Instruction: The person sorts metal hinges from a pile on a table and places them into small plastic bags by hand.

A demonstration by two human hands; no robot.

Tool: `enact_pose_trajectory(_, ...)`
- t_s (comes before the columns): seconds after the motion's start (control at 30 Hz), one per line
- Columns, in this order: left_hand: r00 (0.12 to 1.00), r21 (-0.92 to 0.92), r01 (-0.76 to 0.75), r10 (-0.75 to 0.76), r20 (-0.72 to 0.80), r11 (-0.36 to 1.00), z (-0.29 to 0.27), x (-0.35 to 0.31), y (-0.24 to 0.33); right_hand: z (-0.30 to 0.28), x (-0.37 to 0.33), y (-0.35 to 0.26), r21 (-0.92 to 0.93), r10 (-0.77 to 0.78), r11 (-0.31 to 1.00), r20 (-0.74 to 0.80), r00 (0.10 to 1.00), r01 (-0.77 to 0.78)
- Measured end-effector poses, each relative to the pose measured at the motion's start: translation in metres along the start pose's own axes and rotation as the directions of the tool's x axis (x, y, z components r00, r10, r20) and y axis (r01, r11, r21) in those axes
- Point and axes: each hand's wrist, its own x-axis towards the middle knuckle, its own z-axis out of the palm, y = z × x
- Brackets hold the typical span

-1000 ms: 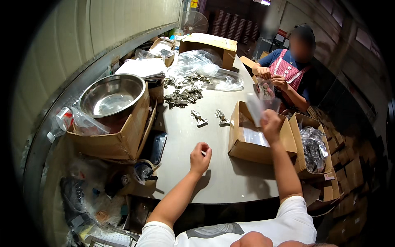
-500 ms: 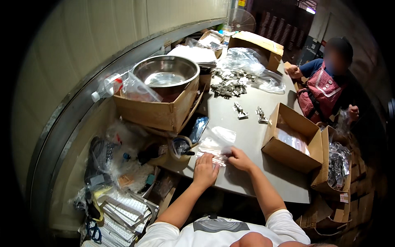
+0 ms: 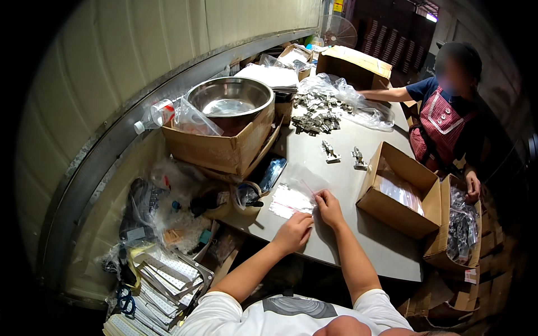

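Note:
A clear zip bag (image 3: 292,197) lies on the table at its near edge, its shiny lower part catching the light. My right hand (image 3: 329,208) pinches the bag's right side. At the bag's lower right corner, my left hand (image 3: 295,233) has its fingers curled together on the plastic; the fingertips are partly hidden. Farther up the table sit two metal hinges, one on the left (image 3: 330,152) and the other hinge (image 3: 358,158) beside an open cardboard box (image 3: 426,215). That box holds flat clear bags (image 3: 399,193).
A heap of metal hinges (image 3: 316,120) lies at the far side near crumpled plastic. To the left, a steel basin (image 3: 230,101) rests on a carton (image 3: 207,151). A co-worker (image 3: 445,120) at the right reaches toward the heap. Another box (image 3: 462,229) holds bagged metal parts.
My left hand has moved right, from the bag's lower left to its lower right corner. The bag now lies flatter. The co-worker's arm has stretched out toward the hinge heap.

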Motion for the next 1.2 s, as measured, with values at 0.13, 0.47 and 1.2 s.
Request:
enact_pose_trajectory(0.13, 0.997, 0.281, 0.064, -0.072, 0.017, 0.958, 0.008, 0.021, -0.018, -0.007, 0.003, 0.013, 0.304, 0.203, 0.934, -0.018, 0.979, -0.188)
enact_pose_trajectory(0.47, 0.744, -0.610, 0.612, -0.627, 0.229, 0.504, 0.026, 0.068, -0.045, -0.025, -0.005, -0.010, -0.038, -0.235, 0.971, -0.020, 0.972, 0.234)
enact_pose_trajectory(1.2, 0.851, -0.472, 0.487, -0.521, 0.066, 0.735, 0.024, 0.063, -0.037, -0.032, -0.015, -0.034, -0.015, -0.102, 0.995, -0.031, 0.994, 0.101)
